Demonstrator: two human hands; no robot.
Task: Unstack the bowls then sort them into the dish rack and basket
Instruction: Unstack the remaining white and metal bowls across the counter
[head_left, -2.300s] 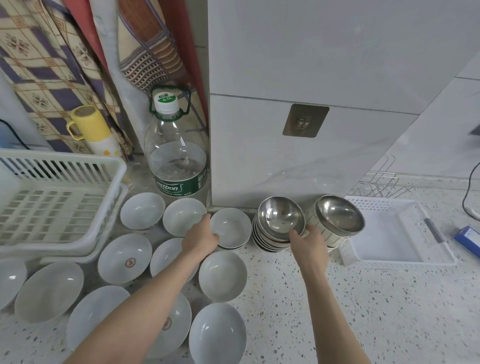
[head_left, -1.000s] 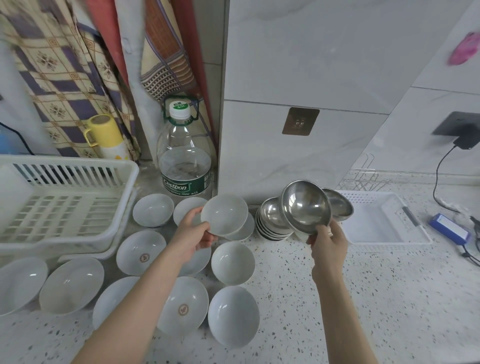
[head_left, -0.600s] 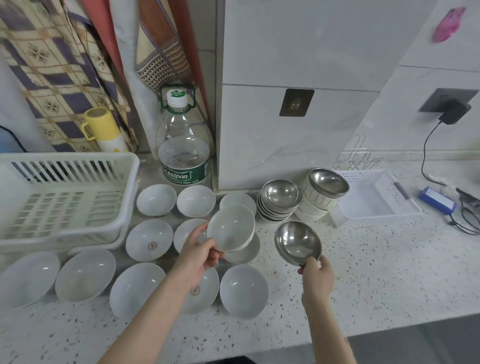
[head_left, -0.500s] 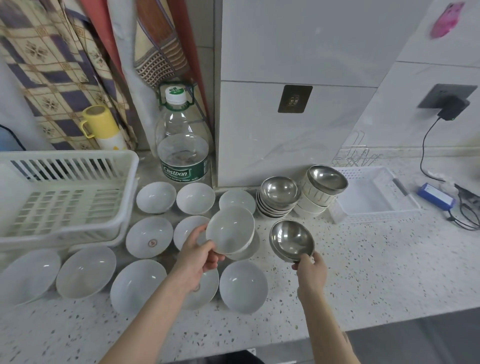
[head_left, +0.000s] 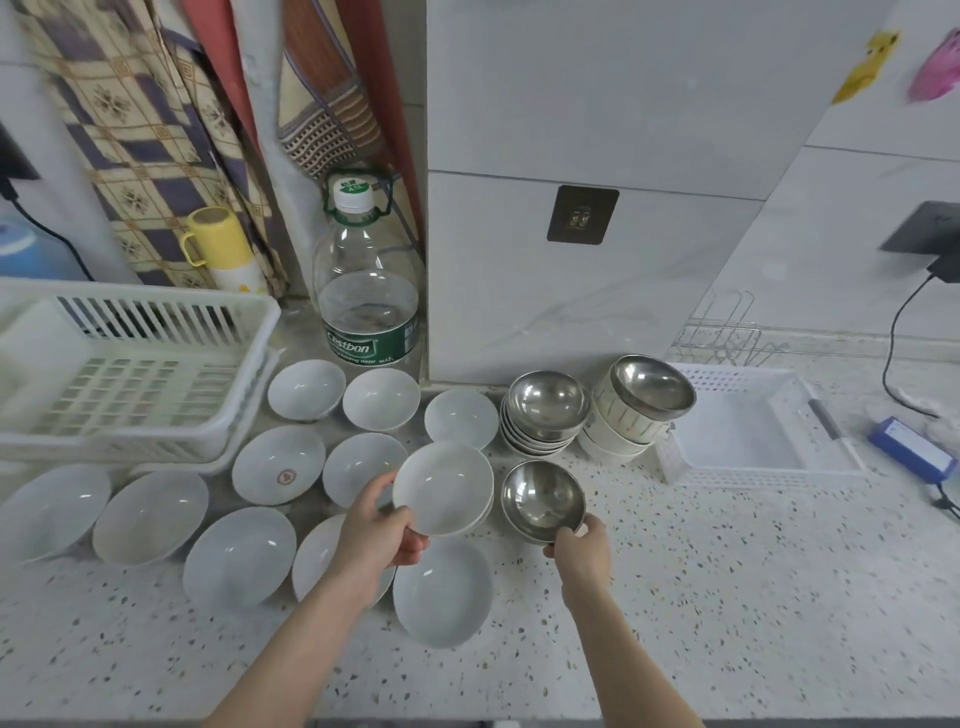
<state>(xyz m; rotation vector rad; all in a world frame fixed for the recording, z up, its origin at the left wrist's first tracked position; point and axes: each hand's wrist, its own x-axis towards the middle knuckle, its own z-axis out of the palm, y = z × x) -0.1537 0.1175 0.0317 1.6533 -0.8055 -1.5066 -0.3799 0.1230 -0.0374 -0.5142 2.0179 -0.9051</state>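
My left hand (head_left: 375, 535) grips a white ceramic bowl (head_left: 442, 487) by its near rim, tilted above the spread-out white bowls (head_left: 278, 464). My right hand (head_left: 581, 552) holds a steel bowl (head_left: 542, 501) by its near edge, low over the counter. Behind stand a stack of steel bowls (head_left: 546, 410) and a leaning stack of white cups topped by a steel bowl (head_left: 648, 391). The white basket (head_left: 130, 364) is at the left; the wire dish rack (head_left: 722, 332) and white tray (head_left: 748, 431) are at the right.
A large water bottle (head_left: 368, 291) and a yellow mug (head_left: 218, 244) stand by the wall. A blue box (head_left: 912, 451) and a black cable (head_left: 898, 332) lie far right. Speckled counter (head_left: 753, 597) stretches right of my hands; its front edge is near.
Both hands lifted a bowl off its stack and drew it toward me; the steel bowl has since sunk close to the counter, right of the white bowl.
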